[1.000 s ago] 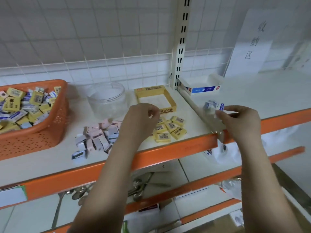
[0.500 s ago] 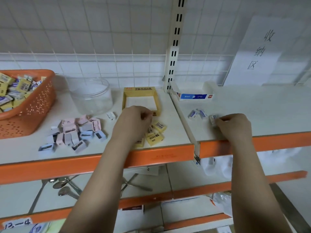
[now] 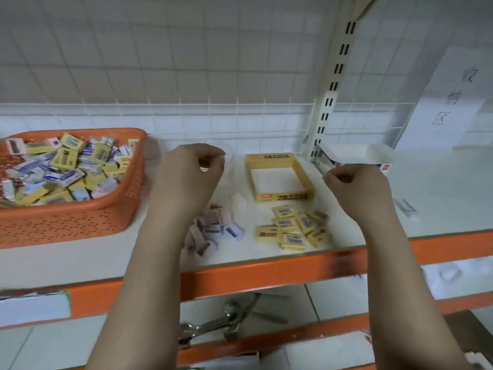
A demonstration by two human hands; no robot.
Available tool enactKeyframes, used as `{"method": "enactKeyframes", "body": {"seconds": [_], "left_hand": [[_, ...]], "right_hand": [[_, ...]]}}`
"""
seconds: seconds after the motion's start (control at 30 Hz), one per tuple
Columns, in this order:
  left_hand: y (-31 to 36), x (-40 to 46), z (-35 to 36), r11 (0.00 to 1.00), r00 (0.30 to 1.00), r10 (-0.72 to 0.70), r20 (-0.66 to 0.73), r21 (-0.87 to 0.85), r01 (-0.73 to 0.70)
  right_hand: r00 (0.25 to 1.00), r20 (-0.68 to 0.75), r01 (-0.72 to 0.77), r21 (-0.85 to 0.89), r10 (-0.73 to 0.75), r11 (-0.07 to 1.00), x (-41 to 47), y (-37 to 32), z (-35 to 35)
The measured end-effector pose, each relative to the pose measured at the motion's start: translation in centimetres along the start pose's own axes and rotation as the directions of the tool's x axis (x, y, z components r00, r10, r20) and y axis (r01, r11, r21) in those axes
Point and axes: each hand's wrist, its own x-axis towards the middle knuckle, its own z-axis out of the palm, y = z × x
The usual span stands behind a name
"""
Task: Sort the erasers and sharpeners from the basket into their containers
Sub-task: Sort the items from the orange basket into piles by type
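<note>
Hovering above the shelf (image 3: 440, 193), both hands are curling loosely: the left hand (image 3: 190, 170) and the right hand (image 3: 356, 186) show nothing plainly pinched, though blur hides the fingertips. Mixed erasers and sharpeners are filling the orange basket (image 3: 66, 222) at left. Yellow erasers (image 3: 292, 228) are lying grouped before the yellow box (image 3: 278, 176), sharpeners (image 3: 213, 228) beside them, likely staged for loading. Everything is sitting near the orange shelf edge (image 3: 253, 276).

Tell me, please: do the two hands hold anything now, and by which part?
Nothing can be seen in either hand. The left hand and the right hand are raised above the shelf with fingers curled, empty as far as the blurred view shows.
</note>
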Motion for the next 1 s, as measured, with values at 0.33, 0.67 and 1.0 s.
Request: {"method": "enactKeyframes", "body": {"seconds": [0.33,0.67,1.0], "left_hand": [[-13.8,2.6,-17.9,0.967,0.999,0.008,0.048,0.255,-0.020],[-19.4,1.8,-25.0,0.963,0.992,-0.127,-0.007,0.238,0.125],[-20.3,1.0,-24.5,0.972,0.984,-0.181,-0.004,0.150,0.179]], "right_hand": [[0.997,0.014,0.073,0.283,-0.081,0.956,-8.0,-17.0,13.0],[0.893,0.273,0.336,0.127,-0.359,0.933,-7.2,-28.9,19.5],[0.786,0.567,0.390,-0.143,-0.248,0.910,-3.4,-32.6,29.1]]}}
